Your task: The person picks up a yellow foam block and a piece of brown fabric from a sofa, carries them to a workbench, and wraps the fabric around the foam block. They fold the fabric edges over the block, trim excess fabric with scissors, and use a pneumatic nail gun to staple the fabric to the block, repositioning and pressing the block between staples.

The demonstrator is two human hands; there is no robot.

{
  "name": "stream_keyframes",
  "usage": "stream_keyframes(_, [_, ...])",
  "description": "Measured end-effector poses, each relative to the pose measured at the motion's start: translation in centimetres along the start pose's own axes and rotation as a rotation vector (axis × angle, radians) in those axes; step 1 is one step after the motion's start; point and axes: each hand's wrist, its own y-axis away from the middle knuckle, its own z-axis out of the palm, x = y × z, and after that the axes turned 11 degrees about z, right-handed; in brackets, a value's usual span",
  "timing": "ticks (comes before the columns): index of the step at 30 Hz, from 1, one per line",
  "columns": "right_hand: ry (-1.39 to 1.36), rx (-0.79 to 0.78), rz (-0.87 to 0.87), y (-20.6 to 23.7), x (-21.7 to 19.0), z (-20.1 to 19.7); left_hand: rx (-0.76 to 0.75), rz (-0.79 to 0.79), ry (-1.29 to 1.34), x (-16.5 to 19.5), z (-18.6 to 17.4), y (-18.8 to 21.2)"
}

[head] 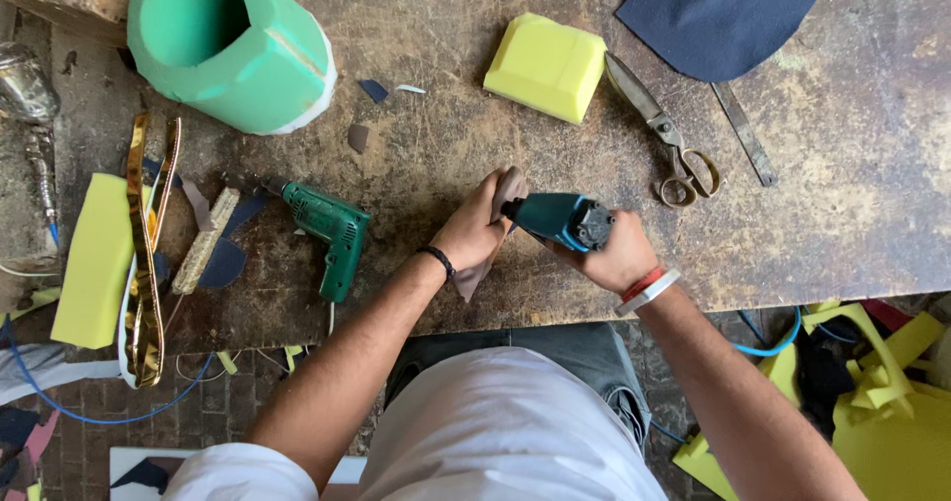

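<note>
The right hand (619,248) grips a teal power tool (557,218), long axis horizontal, nose pointing left. The left hand (475,228) pinches a brown leather piece (507,192) at that nose, near the counter (446,154) edge.

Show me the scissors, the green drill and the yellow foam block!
scissors (666,132): head view, on the pivot where the blades meet.
green drill (332,225): head view, on its body.
yellow foam block (546,66): head view, top face.
</note>
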Motion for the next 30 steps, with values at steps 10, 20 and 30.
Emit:
stream_keyframes(10, [0.188, 0.117, 0.119, 0.3, 0.3, 1.0, 0.080, 0.018, -0.094, 1.9, -0.8, 0.8])
stream_keyframes(20, [0.374, 0.436, -0.219, 2.1, 0.9, 2.2, 0.186, 0.030, 0.062, 0.0, -0.8, 0.7])
stream_keyframes(30, [0.187, 0.033, -1.010, -3.0, -6.5, 6.3, 0.248, 0.328, 0.526, -5.9, 1.7, 10.5])
